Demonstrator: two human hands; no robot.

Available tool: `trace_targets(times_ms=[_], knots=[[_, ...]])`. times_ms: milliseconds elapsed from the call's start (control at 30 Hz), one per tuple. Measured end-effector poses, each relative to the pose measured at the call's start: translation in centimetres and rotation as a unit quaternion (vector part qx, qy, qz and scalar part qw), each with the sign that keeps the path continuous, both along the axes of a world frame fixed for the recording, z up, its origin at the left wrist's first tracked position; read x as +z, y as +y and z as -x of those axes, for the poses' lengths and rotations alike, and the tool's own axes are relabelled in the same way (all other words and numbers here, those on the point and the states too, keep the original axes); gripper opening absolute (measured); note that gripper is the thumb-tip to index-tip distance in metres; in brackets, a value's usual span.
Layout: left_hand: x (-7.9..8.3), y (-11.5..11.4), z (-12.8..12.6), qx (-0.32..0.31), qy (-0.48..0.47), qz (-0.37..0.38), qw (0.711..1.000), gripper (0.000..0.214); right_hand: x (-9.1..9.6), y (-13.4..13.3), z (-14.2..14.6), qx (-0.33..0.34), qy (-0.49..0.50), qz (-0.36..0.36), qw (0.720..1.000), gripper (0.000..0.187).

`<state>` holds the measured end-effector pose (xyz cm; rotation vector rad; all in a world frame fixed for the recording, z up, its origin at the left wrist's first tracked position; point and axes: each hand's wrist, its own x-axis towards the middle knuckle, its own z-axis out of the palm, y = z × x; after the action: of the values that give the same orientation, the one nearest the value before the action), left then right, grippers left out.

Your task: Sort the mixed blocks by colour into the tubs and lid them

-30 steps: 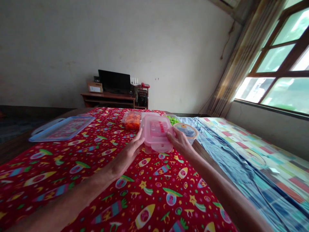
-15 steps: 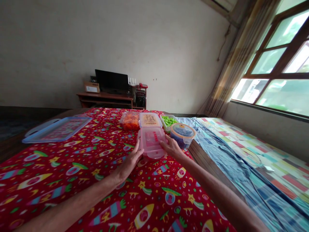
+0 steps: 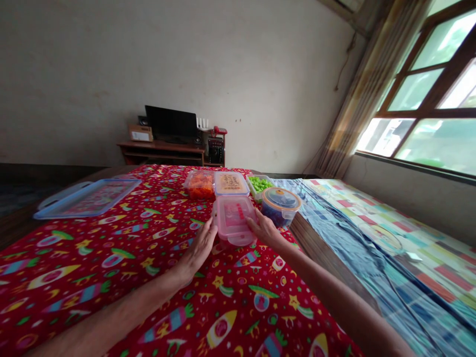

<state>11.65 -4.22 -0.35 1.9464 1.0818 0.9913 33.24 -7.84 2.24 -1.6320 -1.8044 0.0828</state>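
Observation:
A clear plastic food container with a pinkish lid (image 3: 235, 218) sits on the red patterned cloth (image 3: 156, 277), a flap hanging at its front edge. My left hand (image 3: 203, 243) lies along its left side, fingers stretched out by the side flap. On the right edge my right hand (image 3: 266, 225) grips the container, thumb over the lid. Just behind stands a blue-rimmed container with dark lettering (image 3: 232, 184). Left of that is a container of orange pieces (image 3: 201, 185). A tub of green pieces (image 3: 259, 185) and a round orange-rimmed container with dark contents (image 3: 280, 206) are at the right.
At the left lies a large blue-rimmed lid (image 3: 89, 198). Checked bedding (image 3: 334, 248) with a dark cable spreads beyond the table's right edge. By the far wall a desk (image 3: 159, 151) bears a monitor (image 3: 171, 124) and a cardboard box (image 3: 140, 133).
My left thumb has come off the lid, and that hand has slid back slightly to the container's left side. My right hand stays on the right edge.

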Motion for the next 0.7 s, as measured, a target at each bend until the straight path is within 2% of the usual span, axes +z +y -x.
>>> trace_targets(times_ms=[100,133,233,367,500,700], knots=[[1.4,1.9,0.1,0.056,0.002,-0.039,0.998,0.06,0.6,-0.6,0.2,0.008,-0.065,-0.032,0.997,0.031],[2.0,2.6,0.0,0.055,0.001,-0.069,0.996,0.06,1.0,-0.7,0.4,0.012,-0.076,-0.048,0.996,0.034],[3.4,4.4,-0.7,-0.002,0.045,-0.138,0.989,0.063,2.3,-0.5,1.3,0.053,-0.133,-0.085,0.986,0.043],[2.8,5.9,-1.6,-0.087,0.115,-0.165,0.976,0.068,2.7,0.4,2.3,0.095,-0.203,-0.064,0.973,0.042],[1.7,6.5,-1.6,-0.106,0.134,-0.163,0.972,0.071,2.3,0.7,2.5,0.09,-0.21,-0.04,0.973,0.039],[3.1,6.7,-0.9,-0.113,0.213,-0.193,0.951,0.068,2.6,-0.1,2.7,0.086,-0.2,-0.055,0.974,0.038]])
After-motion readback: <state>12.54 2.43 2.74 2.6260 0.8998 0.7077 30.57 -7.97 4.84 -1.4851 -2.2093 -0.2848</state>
